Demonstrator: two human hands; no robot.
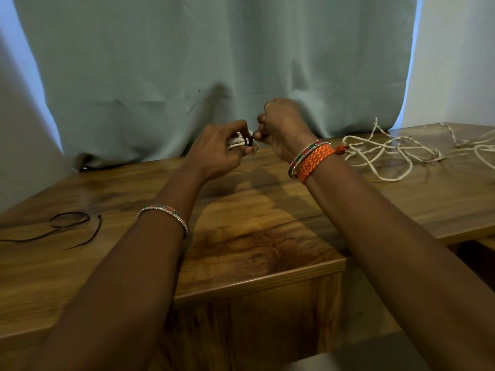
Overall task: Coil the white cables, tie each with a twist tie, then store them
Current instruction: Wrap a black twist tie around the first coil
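Head view, left hand (214, 151) grips coiled cable (237, 141), right hand (281, 127) pinches tie (247, 141)

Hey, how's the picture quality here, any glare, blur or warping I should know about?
Head view: wide-angle warping bends the table edges; soft glare on the wood near the loose white cables; the hands cast a shadow on the tabletop; the coiled cable looks slightly soft; blue light fringes the curtain.

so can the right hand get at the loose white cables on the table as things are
Probably not yet: the right hand pinches the tie on the coil. Once free, the loose cables lie just to its right with nothing between.
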